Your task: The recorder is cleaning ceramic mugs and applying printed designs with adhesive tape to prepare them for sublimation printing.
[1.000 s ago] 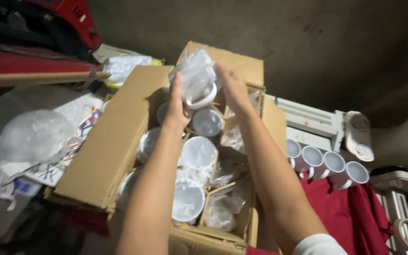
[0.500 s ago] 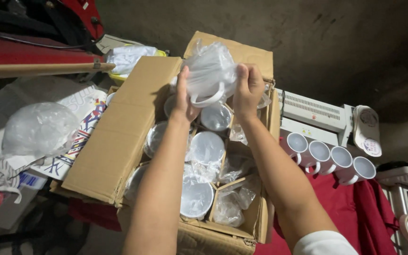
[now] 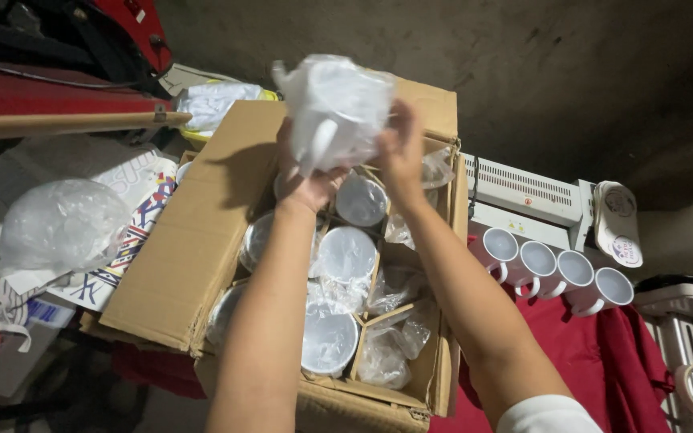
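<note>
While I hold the wrapped mug [image 3: 332, 108] up above the far end of the cardboard box [image 3: 194, 265], my left hand [image 3: 308, 180] cups it from below, fingers curled around its underside by the handle, and my right hand [image 3: 399, 148] presses against its side, fingers closed on the thin plastic wrap. The mug hangs clear of the box, touching nothing but my hands.

From the head view, the one view there is, the unpacking looks to me well short of done. Four bare white mugs [image 3: 559, 273] stand in a row on the red cloth [image 3: 603, 361] just beside the box's right wall, in front of the white machine [image 3: 523, 196]. Inside the box, several bagged mugs [image 3: 346, 252] sit in the cardboard dividers, while the cells along the right wall near the front corner seem to hold only loose plastic [image 3: 387, 361]. A crumpled clear bag [image 3: 62, 224] lies on papers off the box's left flap. The mug in my hands is not yet unwrapped.
</note>
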